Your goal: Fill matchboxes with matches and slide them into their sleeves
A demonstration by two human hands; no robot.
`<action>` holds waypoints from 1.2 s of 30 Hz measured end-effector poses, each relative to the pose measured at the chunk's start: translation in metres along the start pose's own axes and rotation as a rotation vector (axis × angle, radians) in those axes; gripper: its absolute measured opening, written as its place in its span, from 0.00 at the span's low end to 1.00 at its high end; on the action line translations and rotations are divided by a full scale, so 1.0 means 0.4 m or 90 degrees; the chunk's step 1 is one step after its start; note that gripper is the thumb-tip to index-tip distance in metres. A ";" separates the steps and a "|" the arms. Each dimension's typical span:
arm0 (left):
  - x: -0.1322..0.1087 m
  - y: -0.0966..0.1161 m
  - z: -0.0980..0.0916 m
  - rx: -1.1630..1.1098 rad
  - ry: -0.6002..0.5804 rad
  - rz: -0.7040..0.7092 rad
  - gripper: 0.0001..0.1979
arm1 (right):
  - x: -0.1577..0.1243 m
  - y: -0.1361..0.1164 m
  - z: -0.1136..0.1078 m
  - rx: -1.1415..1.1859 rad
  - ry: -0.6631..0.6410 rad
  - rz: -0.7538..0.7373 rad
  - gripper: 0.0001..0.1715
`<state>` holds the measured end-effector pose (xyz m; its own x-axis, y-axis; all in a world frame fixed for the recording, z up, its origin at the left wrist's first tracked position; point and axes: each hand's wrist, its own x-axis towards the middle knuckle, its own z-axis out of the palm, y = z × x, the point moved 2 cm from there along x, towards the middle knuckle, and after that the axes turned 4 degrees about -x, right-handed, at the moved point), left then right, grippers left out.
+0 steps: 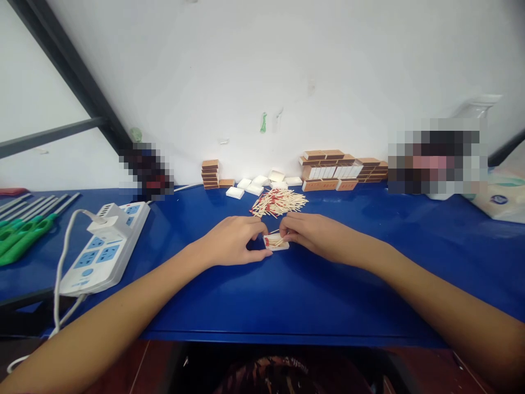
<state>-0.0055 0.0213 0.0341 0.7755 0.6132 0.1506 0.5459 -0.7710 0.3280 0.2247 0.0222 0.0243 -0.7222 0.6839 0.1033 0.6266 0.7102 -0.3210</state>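
A small white matchbox tray [279, 247] lies on the blue table with red-tipped matches [272, 241] inside it. My left hand [235, 239] holds the tray's left end between thumb and fingers. At its right end, the fingers of my right hand [307, 232] are pinched together over the matches and seem to grip some of them; the fingertips partly hide these. Just beyond my hands is a loose heap of matches [281, 202], heads pointing various ways. Several empty white trays [255, 189] lie behind the heap.
Matchboxes stand in a short stack [210, 174] and a longer wall of boxes [328, 171] along the back. At left are a white power strip [123, 246] with a plugged-in charger and cable, and green-handled scissors [28, 235]. A tissue pack [502, 194] sits at far right.
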 end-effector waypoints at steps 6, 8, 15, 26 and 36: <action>0.000 0.000 0.000 0.002 -0.001 -0.001 0.14 | 0.001 -0.013 -0.015 0.017 0.012 0.036 0.08; 0.000 0.000 0.000 0.000 -0.001 -0.004 0.14 | 0.002 -0.016 -0.020 0.032 0.021 0.041 0.08; 0.000 0.000 0.000 0.003 -0.004 -0.007 0.14 | 0.005 -0.024 -0.022 0.182 0.058 0.103 0.12; 0.001 -0.007 0.003 -0.008 0.002 -0.009 0.13 | 0.012 -0.028 0.001 0.313 0.069 0.212 0.11; 0.001 -0.006 0.004 -0.003 0.006 -0.005 0.14 | 0.002 -0.038 0.001 0.105 0.081 0.130 0.10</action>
<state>-0.0061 0.0233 0.0318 0.7683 0.6205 0.1572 0.5500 -0.7655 0.3339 0.2143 0.0119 0.0288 -0.5368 0.8329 0.1346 0.6914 0.5257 -0.4955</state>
